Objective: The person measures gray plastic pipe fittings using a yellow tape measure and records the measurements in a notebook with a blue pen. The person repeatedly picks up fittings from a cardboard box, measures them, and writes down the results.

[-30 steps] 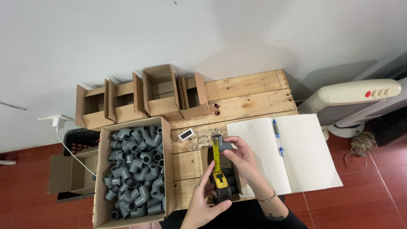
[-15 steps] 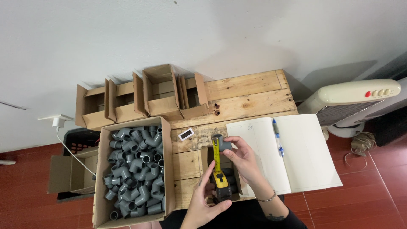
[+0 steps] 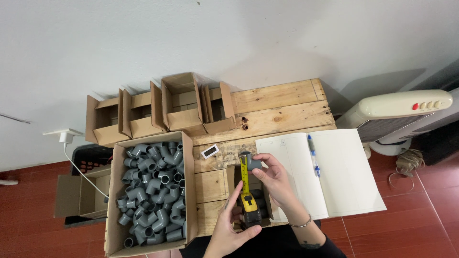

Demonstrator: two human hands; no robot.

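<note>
The grey pipe fitting [image 3: 252, 161] is over the worktop [image 3: 282, 107], just left of the open notebook [image 3: 330, 177], grasped by the right hand [image 3: 275, 184]. The left hand [image 3: 229, 229] grasps the yellow tape measure [image 3: 248, 204], its tape reaching up to the fitting. Left of the fitting stands a box of fittings [image 3: 150, 191]; bare planks lie behind.

White wall [image 3: 229, 33]; red tiled floor [image 3: 411, 224]; wooden pallet table [image 3: 282, 110]; white fan heater [image 3: 397, 112].

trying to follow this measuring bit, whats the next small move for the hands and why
Probably steady the grey pipe fitting against the yellow tape blade and read it. The right hand pinches the fitting at the blade's far end, the left hand grips the tape measure case, and the blade is already stretched between them.
</note>
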